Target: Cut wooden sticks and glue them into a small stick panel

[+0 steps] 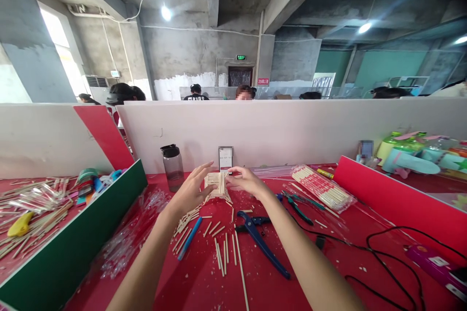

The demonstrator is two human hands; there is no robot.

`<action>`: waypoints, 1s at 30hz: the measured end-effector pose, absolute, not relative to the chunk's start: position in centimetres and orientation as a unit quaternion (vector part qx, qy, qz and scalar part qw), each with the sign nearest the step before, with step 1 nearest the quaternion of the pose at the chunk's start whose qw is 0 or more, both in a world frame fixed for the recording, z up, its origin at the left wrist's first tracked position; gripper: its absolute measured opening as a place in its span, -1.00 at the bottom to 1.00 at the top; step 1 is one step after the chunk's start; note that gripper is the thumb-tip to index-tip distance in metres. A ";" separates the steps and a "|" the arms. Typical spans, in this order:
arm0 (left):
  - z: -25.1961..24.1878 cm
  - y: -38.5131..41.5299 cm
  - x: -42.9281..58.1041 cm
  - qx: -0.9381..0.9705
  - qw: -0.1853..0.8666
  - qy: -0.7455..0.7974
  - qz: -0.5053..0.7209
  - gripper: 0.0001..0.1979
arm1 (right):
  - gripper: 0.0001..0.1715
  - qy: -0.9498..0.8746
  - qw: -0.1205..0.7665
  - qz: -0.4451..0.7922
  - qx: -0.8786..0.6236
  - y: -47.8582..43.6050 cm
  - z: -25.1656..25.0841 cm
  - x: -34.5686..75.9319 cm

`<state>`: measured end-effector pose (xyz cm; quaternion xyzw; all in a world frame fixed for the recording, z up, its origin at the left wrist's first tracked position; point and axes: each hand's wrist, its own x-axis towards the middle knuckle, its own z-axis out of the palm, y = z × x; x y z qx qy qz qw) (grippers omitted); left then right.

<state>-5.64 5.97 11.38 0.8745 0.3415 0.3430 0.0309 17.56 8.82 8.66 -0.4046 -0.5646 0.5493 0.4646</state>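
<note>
A small structure of pale wooden sticks (216,183) stands on the red table between my hands, its legs splayed at the base. My left hand (192,190) is at its left side, fingers stretched out and apart, with the thumb reaching across its front. At the upper right edge, my right hand (245,181) has its fingers curled and fingertips close together; what they pinch is too small to make out. Cut stick pieces (225,252) lie in front, beside a blue pen (190,238) and a blue-handled cutter (263,243).
Behind the structure stand a phone (225,156) and a dark bottle (172,167). To the right lie packaged sticks (323,187), pliers (299,208), black cable (386,255) and a purple device (436,265). Green (80,243) and red (397,209) dividers flank the table; crumpled plastic (127,233) lies left.
</note>
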 end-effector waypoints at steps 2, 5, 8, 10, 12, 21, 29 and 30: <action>12.2 4.5 -5.8 0.874 0.042 0.343 0.341 -0.60 | -0.45 -0.581 0.465 0.517 -0.422 8.2 8.7 19.0; 12.3 2.1 -5.6 0.884 0.072 0.344 0.308 -0.70 | -0.56 -0.617 0.492 0.423 -0.445 6.9 8.4 20.9; 10.8 0.1 -5.3 0.915 0.093 0.329 0.216 -0.70 | -0.71 -0.642 0.528 0.324 -0.451 5.0 7.5 22.3; 9.5 -0.9 -5.3 0.928 0.094 0.325 0.154 -0.70 | -0.76 -0.645 0.519 0.312 -0.466 3.4 6.6 22.7; 8.2 -1.5 -5.5 0.930 0.107 0.333 0.112 -0.71 | -0.77 -0.647 0.492 0.335 -0.477 1.9 5.6 22.7; 4.5 -2.9 -5.3 0.881 0.120 0.458 0.002 -0.19 | -0.72 -0.699 0.374 0.359 -0.493 -1.0 3.9 19.9; 5.1 -3.6 -4.3 0.874 0.122 0.468 -0.038 -0.14 | -0.72 -0.732 0.362 0.272 -0.509 -0.4 3.9 19.9; 5.2 -3.7 -4.3 0.875 0.122 0.467 -0.037 -0.14 | -0.73 -0.738 0.355 0.250 -0.517 0.1 3.8 20.1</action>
